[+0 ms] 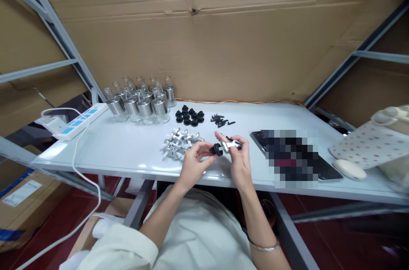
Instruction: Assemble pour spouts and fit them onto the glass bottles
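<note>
Above the table's front edge, my left hand point(194, 165) pinches a ribbed black stopper point(217, 150) between thumb and fingers. My right hand point(240, 165) is closed around a silver pourer spout point(225, 147) with a black tip. The stopper and spout meet end to end between my hands; how far one sits inside the other I cannot tell. Just beyond my left hand lies a heap of silver pourer spouts point(177, 144). Behind it are a cluster of black stoppers point(189, 116) and a small pile of black lever-like pieces point(220, 120).
Several glass bottles with metal bands point(145, 108) stand at the back left. A white power strip point(79, 123) lies at the left edge, its cable hanging down. On the right are a partly blurred tablet-like device point(326, 170), a white oval object point(349, 169) and a spotted bag point(367, 144).
</note>
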Motion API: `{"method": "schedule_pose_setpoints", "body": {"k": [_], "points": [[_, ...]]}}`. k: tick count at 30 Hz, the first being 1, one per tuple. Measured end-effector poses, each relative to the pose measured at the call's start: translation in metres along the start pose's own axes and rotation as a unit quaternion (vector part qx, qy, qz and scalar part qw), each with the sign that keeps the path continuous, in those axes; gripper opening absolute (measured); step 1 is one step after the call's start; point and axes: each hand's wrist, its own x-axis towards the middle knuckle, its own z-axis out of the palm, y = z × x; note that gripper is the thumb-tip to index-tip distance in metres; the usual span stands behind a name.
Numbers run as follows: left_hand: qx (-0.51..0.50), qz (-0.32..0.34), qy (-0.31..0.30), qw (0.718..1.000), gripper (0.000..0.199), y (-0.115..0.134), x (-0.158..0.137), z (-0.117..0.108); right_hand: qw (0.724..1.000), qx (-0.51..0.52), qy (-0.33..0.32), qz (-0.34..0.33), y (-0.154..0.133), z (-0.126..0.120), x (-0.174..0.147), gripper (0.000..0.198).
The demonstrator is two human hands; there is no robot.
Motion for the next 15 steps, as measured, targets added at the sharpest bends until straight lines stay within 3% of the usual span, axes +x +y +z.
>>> {"method": "schedule_pose_setpoints", "body": {"k": [4, 11, 15], "points": [[-0.012, -0.003, 0.015, 1.000, 0.025, -0.0022, 0.0009, 0.0001, 1.000, 0.002, -0.013, -0.018, 0.0003, 0.0002, 0.0022, 0.016], [-0.029, 0.013, 0.040, 0.999, 0.024, -0.0076, 0.0030, -0.0017, 0.998, -0.055, 0.033, -0.028, 0.0017, -0.0034, 0.0047, 0.025], [-0.040, 0.032, 0.048, 0.998, 0.022, -0.0098, 0.0035, -0.0021, 0.997, -0.059, -0.017, -0.044, 0.0000, -0.0035, 0.0044, 0.024]]}}
